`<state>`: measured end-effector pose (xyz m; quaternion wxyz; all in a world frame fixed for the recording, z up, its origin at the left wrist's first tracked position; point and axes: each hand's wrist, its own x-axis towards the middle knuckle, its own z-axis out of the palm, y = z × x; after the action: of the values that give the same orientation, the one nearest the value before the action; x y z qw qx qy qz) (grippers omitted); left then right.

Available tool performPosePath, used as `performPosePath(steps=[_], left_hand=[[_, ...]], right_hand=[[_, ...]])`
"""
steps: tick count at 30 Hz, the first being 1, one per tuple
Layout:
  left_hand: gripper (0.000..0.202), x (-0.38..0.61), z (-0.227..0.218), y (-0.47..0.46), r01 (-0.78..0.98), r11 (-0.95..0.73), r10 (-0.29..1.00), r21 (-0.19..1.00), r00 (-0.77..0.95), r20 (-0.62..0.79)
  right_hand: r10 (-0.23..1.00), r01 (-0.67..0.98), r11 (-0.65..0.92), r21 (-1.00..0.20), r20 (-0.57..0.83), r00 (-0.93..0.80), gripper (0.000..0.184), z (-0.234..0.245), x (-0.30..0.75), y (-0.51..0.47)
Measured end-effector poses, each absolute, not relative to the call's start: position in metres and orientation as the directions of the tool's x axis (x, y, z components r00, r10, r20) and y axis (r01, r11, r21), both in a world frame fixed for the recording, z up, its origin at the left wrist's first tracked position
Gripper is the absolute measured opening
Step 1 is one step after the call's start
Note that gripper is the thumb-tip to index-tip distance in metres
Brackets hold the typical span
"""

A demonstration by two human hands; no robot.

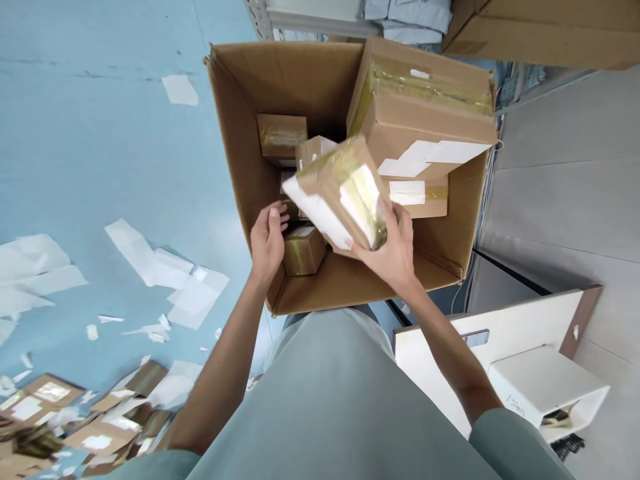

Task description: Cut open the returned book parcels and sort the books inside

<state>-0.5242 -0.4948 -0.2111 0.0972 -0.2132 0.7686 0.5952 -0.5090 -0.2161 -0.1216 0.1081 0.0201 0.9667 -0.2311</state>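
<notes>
My right hand (393, 243) grips a small taped cardboard box (330, 177) by its lower right corner, holding it tilted over a large open carton (345, 293). White labels and shiny yellowish tape cover parts of the held box. At the carton's left edge is my left hand (269, 240), fingers apart and holding nothing, close to a small taped box (305, 252) inside. More boxes lie in the carton: one small box (283, 133) at the back left, a larger taped carton (430, 100) at the right, and a labelled box (433, 200) below that one.
Torn white paper (197, 293) is scattered on the blue floor (115, 147). Flattened cardboard (107, 433) piles up at lower left. A white table (500, 323) with a phone (476, 338) and white bin (547, 380) stands at right. Another carton (550, 33) is at upper right.
</notes>
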Motion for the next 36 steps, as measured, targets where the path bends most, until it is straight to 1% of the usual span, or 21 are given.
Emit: performPosePath(steps=[2, 3, 6, 8, 11, 14, 15, 16, 17, 19, 21, 22, 24, 26, 28, 30, 31, 33, 36], left_hand=[[0.059, -0.539, -0.213, -0.496, -0.403, 0.231, -0.210, 0.886, -0.910, -0.358], [0.058, -0.544, -0.216, -0.497, -0.385, 0.251, -0.199, 0.888, -0.919, -0.342], [0.053, -0.548, -0.228, -0.500, -0.340, 0.300, -0.144, 0.892, -0.940, -0.310], [0.050, -0.541, -0.238, -0.502, -0.329, 0.324, -0.109, 0.887, -0.944, -0.311], [0.046, -0.519, -0.253, -0.505, -0.394, 0.398, -0.080, 0.828, -0.914, -0.397], [0.055, -0.495, -0.267, -0.502, -0.487, 0.571, -0.068, 0.661, -0.830, -0.553], [0.059, -0.488, -0.271, -0.499, -0.486, 0.637, -0.053, 0.599, -0.802, -0.595], [0.062, -0.483, -0.275, -0.496, -0.466, 0.697, -0.031, 0.545, -0.779, -0.626], [0.065, -0.480, -0.280, -0.492, -0.431, 0.749, -0.003, 0.503, -0.761, -0.649], [0.071, -0.478, -0.291, -0.483, -0.347, 0.827, 0.051, 0.442, -0.736, -0.675], [0.076, -0.484, -0.305, -0.476, -0.290, 0.875, 0.067, 0.387, -0.720, -0.690], [0.077, -0.488, -0.313, -0.472, -0.282, 0.891, 0.055, 0.355, -0.709, -0.703], [0.071, -0.496, -0.329, -0.469, -0.298, 0.910, 0.014, 0.288, -0.674, -0.739], [0.059, -0.503, -0.340, -0.469, -0.320, 0.918, -0.021, 0.234, -0.628, -0.778], [0.041, -0.505, -0.347, -0.473, -0.330, 0.920, -0.027, 0.211, -0.591, -0.806], [0.027, -0.503, -0.347, -0.480, -0.338, 0.913, -0.010, 0.230, -0.580, -0.815], [0.025, -0.501, -0.345, -0.483, -0.341, 0.905, 0.008, 0.254, -0.583, -0.812], [0.029, -0.494, -0.339, -0.487, -0.348, 0.882, 0.046, 0.317, -0.606, -0.794], [0.040, -0.487, -0.327, -0.481, -0.375, 0.836, 0.075, 0.400, -0.645, -0.761]], right_hand=[[0.050, 0.128, 0.884, -0.450, -0.180, -0.982, 0.095, -0.140, -0.534, -0.229], [0.061, 0.134, 0.879, -0.457, -0.171, -0.983, 0.092, -0.151, -0.543, -0.234], [0.043, 0.102, 0.863, -0.495, -0.128, -0.991, 0.085, -0.179, -0.551, -0.244], [0.028, 0.079, 0.844, -0.531, -0.103, -0.994, 0.082, -0.187, -0.543, -0.246], [0.064, 0.101, 0.802, -0.588, -0.084, -0.994, 0.074, -0.183, -0.519, -0.246], [0.127, 0.146, 0.772, -0.619, -0.075, -0.989, 0.058, -0.176, -0.494, -0.246], [0.122, 0.156, 0.763, -0.627, -0.097, -0.988, 0.051, -0.178, -0.486, -0.248], [0.098, 0.171, 0.752, -0.637, -0.149, -0.984, 0.044, -0.181, -0.479, -0.250], [0.057, 0.198, 0.739, -0.644, -0.233, -0.971, 0.039, -0.188, -0.473, -0.253], [-0.055, 0.285, 0.728, -0.623, -0.467, -0.882, 0.030, -0.208, -0.464, -0.262], [-0.142, 0.366, 0.763, -0.533, -0.690, -0.710, 0.024, -0.235, -0.457, -0.275], [-0.161, 0.381, 0.794, -0.474, -0.768, -0.620, 0.025, -0.250, -0.455, -0.283], [-0.153, 0.378, 0.850, -0.367, -0.858, -0.490, 0.034, -0.278, -0.453, -0.298], [-0.132, 0.362, 0.883, -0.299, -0.898, -0.419, 0.047, -0.300, -0.452, -0.311], [-0.121, 0.365, 0.889, -0.277, -0.910, -0.397, 0.057, -0.316, -0.452, -0.320], [-0.111, 0.395, 0.872, -0.288, -0.904, -0.414, 0.062, -0.325, -0.453, -0.323], [-0.106, 0.411, 0.861, -0.299, -0.897, -0.430, 0.063, -0.327, -0.453, -0.323], [-0.105, 0.437, 0.838, -0.325, -0.884, -0.456, 0.062, -0.328, -0.455, -0.318], [-0.120, 0.483, 0.799, -0.357, -0.883, -0.455, 0.058, -0.325, -0.457, -0.305]])
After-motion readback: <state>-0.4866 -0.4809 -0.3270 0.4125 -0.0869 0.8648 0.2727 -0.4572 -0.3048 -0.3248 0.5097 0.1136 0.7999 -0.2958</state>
